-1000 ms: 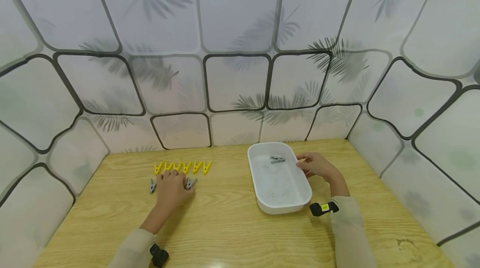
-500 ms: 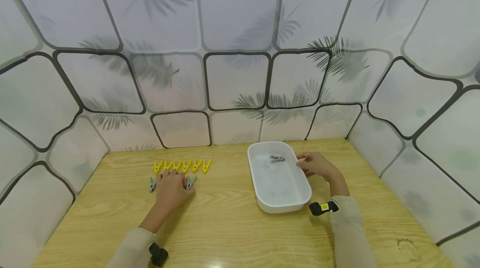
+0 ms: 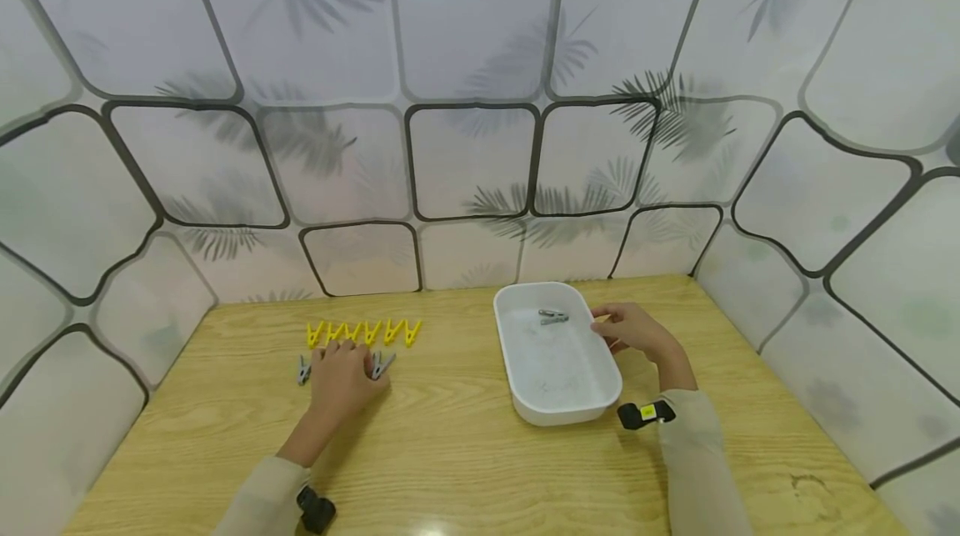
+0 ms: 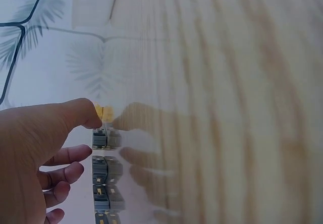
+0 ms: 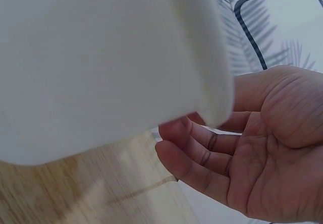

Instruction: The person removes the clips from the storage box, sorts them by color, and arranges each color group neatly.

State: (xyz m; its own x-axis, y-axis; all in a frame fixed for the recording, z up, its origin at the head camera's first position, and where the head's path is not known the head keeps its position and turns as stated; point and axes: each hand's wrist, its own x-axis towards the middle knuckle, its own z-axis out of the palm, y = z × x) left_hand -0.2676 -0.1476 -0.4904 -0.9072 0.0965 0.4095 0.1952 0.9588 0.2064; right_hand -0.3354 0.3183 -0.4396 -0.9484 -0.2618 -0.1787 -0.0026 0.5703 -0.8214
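Note:
My left hand (image 3: 344, 376) is spread low over a row of grey clothespins on the table. Its thumb lies beside the rightmost grey clothespin (image 3: 381, 365); in the left wrist view that grey clothespin (image 4: 100, 138) sits on the tabletop between thumb and index finger, which stay apart. Whether they touch it I cannot tell. Another grey clothespin (image 3: 303, 370) shows left of the hand, which hides others. With thumb over the rim, my right hand (image 3: 633, 329) grips the right edge of a white tray (image 3: 566, 417); its fingers (image 5: 194, 166) curl outside. Inside the tray is a grey clothespin (image 3: 554, 318).
Several yellow clothespins (image 3: 390, 331) line up behind the grey row, partly covered by the left fingers. The wooden table (image 3: 450, 461) meets a patterned backdrop (image 3: 472, 177) at the back and sides.
The rightmost grey clothespin beside the left thumb shifts very slightly to the right. Otherwise both hands and the tray hold still.

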